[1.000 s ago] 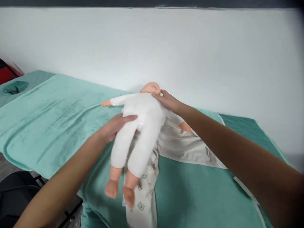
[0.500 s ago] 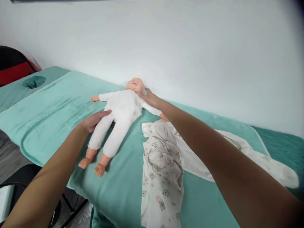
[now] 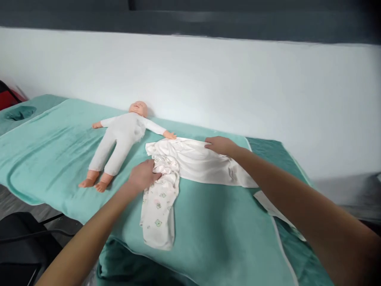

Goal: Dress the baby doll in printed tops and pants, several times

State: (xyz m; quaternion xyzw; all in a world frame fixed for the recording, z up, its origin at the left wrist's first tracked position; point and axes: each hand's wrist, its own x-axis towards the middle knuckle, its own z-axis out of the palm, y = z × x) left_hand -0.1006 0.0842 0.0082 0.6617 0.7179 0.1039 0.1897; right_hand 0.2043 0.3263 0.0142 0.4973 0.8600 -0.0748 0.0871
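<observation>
white soft-bodied doll (image 3: pixel 123 128) lies released beyond the left hand's (image 3: pixel 143 174) fingers, grip unclear; handling shifts to white printed garment (image 3: pixel 199 163), right hand (image 3: pixel 222 146) pinching.

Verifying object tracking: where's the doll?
In the head view, the doll lies left of centre on the light-green blanket, head near the white wall. The patterned clothing under the left hand is just to its right.

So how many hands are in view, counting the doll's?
4: the person's left hand at the patterned cloth, right hand on the plain cloth; on the doll, a picture-left hand over the blanket, a picture-right hand beside the plain cloth. None looks hidden.
</observation>
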